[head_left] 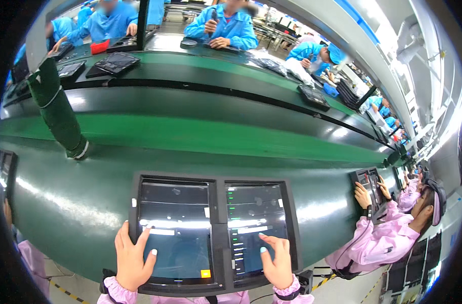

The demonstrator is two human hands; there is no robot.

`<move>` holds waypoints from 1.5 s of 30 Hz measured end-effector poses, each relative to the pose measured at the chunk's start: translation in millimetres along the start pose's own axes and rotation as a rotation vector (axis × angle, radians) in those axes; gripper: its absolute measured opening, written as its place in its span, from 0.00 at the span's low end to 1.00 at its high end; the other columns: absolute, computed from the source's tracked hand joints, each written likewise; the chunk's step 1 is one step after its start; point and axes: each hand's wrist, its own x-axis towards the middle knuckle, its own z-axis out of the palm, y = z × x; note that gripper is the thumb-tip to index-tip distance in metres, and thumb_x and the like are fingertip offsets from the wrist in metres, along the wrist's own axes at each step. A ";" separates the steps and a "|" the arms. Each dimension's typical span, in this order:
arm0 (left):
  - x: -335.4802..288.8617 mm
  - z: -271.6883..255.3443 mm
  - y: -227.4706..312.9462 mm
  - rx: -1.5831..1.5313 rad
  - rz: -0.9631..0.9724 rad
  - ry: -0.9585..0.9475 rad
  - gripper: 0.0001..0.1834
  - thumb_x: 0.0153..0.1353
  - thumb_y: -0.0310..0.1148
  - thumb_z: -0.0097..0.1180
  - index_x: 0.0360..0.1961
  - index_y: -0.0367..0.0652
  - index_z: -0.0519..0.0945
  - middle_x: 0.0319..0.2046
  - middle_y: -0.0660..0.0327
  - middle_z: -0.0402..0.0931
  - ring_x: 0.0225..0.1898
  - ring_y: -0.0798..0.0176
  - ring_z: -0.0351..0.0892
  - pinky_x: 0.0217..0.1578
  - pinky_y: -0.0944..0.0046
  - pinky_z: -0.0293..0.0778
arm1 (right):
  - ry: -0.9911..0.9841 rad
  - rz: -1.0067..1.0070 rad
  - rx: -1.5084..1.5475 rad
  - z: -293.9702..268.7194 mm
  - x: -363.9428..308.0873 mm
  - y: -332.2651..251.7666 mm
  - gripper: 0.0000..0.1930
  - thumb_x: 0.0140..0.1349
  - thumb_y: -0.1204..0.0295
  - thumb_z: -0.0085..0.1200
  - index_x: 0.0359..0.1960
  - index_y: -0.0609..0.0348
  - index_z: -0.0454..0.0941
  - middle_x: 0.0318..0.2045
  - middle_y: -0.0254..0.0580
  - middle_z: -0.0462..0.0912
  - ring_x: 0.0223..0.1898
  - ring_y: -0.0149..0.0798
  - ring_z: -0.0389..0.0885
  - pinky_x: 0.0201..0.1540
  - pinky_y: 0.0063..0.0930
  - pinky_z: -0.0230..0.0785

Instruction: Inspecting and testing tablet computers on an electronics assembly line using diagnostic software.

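A black tray [218,202] lies on the green bench in front of me, with two tablets side by side in it. Their screens are lit and dark, with bright streaks of reflected light. The left tablet [175,258] carries a small orange square near its lower right corner. My left hand [132,258] rests over the tray's left edge, fingers spread, with a fingertip on or just above that screen. On the right tablet [253,202] a column of small green marks runs down one side. My right hand [278,261] extends a finger to its screen, thumb apart, holding nothing.
A green-wrapped post [56,109] rises at the left of the bench [79,202]. To my right a person in pink [377,238] handles a similar tray [371,187]. Across the green conveyor [190,129], people in blue [226,28] work among tablets [117,63].
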 end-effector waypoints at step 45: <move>81.9 44.2 77.9 0.007 1.006 -0.212 0.06 0.47 0.34 0.54 0.18 0.47 0.71 0.22 0.65 0.64 0.30 0.63 0.68 0.52 0.52 0.63 | 0.115 0.516 0.841 -55.8 9.0 52.2 0.12 0.63 0.75 0.47 0.46 0.67 0.72 0.36 0.35 0.77 0.35 0.25 0.72 0.41 0.17 0.66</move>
